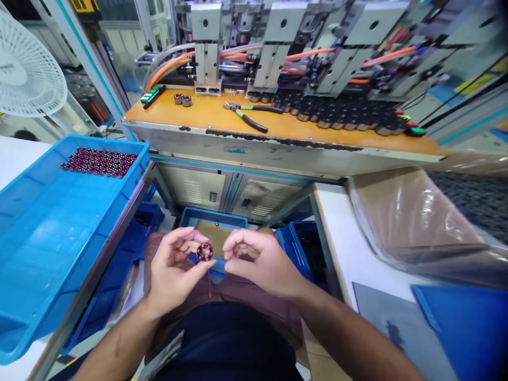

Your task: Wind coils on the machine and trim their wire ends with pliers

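My left hand (174,270) pinches a small ring-shaped motor stator (205,252) between thumb and fingers. The ring has a dark body with red coil windings around its open middle. From its underside a thin reddish wire (209,286) hangs down. Just to the right, apart from the stator, is my right hand (257,259). Its fingers are curled and the thumb and index tips come close together; whatever may lie between them is too small to make out. Both hands are above my lap.
At left, a blue tray (51,211) holds rows of red-wound stators (99,162). Cutting pliers (252,114) and dark cylindrical parts (341,111) lie on the orange machine ledge (159,114). Below my hands is a blue bin (190,213). A plastic-lined box (397,211) stands right.
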Demonstrator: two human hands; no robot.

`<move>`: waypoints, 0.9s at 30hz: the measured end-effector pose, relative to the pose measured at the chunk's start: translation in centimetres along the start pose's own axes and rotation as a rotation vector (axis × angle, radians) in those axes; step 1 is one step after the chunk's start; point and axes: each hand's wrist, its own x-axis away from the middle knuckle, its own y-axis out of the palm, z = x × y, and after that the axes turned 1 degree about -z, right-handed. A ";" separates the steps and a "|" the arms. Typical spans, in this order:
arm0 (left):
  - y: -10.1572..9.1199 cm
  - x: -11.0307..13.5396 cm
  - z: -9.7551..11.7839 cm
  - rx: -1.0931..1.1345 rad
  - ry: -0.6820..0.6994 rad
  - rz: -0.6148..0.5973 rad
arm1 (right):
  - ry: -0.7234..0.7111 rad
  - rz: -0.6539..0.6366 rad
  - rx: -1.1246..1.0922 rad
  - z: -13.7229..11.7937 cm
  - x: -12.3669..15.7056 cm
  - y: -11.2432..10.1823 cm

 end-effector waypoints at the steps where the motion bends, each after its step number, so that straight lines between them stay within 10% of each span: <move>1: 0.2 0.1 0.1 0.001 0.011 -0.008 | 0.043 0.025 -0.073 0.0 -0.4 0.1; 10: 0.4 0.3 0.2 0.155 -0.062 -0.047 | 0.062 0.046 -0.309 3.6 0.6 1.4; 27: 0.1 0.4 -0.3 0.347 -0.229 -0.142 | -0.010 0.121 -0.236 2.3 1.5 1.8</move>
